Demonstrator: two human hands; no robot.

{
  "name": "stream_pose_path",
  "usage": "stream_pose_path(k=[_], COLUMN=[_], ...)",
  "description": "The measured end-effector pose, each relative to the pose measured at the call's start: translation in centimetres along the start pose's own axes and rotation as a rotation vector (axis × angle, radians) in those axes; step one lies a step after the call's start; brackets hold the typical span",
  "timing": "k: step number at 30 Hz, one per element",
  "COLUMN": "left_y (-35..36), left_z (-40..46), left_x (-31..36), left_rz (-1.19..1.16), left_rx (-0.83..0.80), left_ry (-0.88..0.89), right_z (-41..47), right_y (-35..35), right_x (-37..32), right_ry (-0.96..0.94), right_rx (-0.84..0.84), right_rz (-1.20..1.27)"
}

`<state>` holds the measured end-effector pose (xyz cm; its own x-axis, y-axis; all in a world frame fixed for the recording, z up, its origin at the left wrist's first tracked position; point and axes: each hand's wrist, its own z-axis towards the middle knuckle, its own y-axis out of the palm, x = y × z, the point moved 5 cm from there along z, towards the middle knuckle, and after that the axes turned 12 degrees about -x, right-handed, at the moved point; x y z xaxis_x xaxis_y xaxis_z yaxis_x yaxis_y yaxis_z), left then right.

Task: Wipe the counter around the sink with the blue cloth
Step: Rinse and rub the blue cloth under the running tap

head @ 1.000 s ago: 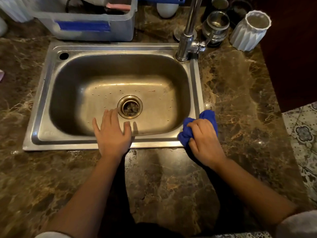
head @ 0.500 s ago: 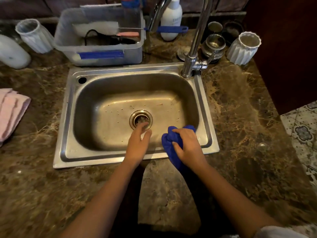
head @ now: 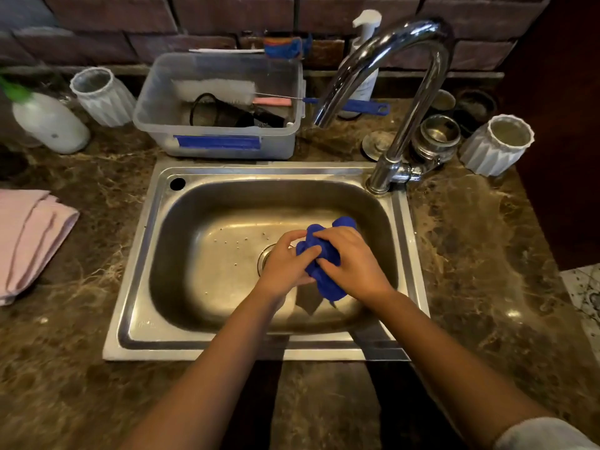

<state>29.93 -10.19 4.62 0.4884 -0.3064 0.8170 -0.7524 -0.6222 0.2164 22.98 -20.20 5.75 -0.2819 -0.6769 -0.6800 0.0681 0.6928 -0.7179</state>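
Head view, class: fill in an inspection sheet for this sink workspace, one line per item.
Surface: brown marble counter, shiny in patches.
Job's things: blue cloth bunched over the steel sink basin.
Clutter: plastic tub of brushes, two white ribbed cups, pink towel, bottles, metal pot.
Grippers: left hand and right hand both clutch the cloth.
Cables: nothing seen.
Surroundings: brick wall behind, curved tap, patterned floor at right.
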Motion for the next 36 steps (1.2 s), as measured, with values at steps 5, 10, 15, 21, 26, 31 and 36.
stream_pose_path(k=[5, 10, 15, 21, 26, 31, 36], left_y=[-0.4, -1.7, -2.4, -2.7, -2.1, -1.3, -0.9], left_z=[1.8, 2.4, 2.5, 2.6, 2.8, 2.9, 2.7], left_x=[-0.2, -0.5, 0.5, 1.5, 2.1, 2.8, 3.7], left_rz=[-0.157, -0.464, -0.570, -0.646, -0.658, -0.649, -0.649], left_rx=[0.107, 0.175, 0.135, 0.161, 0.147, 0.135, 0.119], left_ry=[-0.056, -0.073, -0.031, -0.021, -0.007, 0.018, 0.049], right_z=[1.8, 0.1, 0.7, 2.3, 2.3, 2.4, 2.5], right_y=[-1.3, -7.8, -10.7, -12.7, -13.2, -13.2, -13.3], right_x=[1.3, 6.0, 10.4, 11.4, 12.0, 12.5, 13.0], right_ry=[-0.038, 0.267, 0.462, 0.484, 0.475, 0.490, 0.517], right_rx=[-0.070, 0.589, 0.738, 0.736, 0.732, 0.753, 0.766], right_rz=[0.010, 0.166, 0.427, 0.227, 0.108, 0.131, 0.211])
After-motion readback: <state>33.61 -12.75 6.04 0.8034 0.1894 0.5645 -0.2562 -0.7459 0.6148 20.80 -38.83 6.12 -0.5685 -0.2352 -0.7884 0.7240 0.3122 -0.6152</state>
